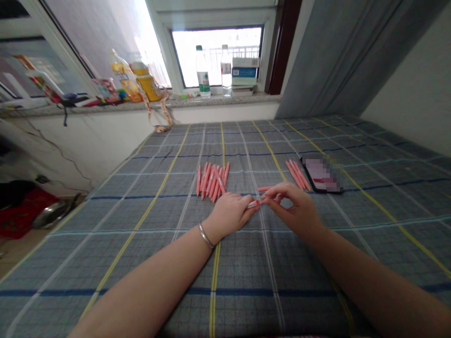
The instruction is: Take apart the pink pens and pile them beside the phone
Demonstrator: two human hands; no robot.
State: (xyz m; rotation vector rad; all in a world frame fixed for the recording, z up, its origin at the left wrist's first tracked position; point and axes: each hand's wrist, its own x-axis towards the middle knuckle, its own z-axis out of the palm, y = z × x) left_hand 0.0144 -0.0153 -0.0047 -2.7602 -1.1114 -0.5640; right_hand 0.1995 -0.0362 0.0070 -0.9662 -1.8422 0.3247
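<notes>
Slim pink-and-white pen (252,204) held in left hand (229,210), fingers curled around it, over grey plaid cloth (141,263); right hand (296,206) pinched narrow at pen's red end, whether anything is gripped there can't be told. Slender pink pens (212,182) bunched just beyond left hand.

A checked cloth (243,267) carries pink pens (212,182) and a phone (319,177).

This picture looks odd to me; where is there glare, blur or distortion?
All in the head view: glare whitens the small window; coarse blocks mask part of the phone; markings on the pink pen in the left hand are too small to read.
</notes>
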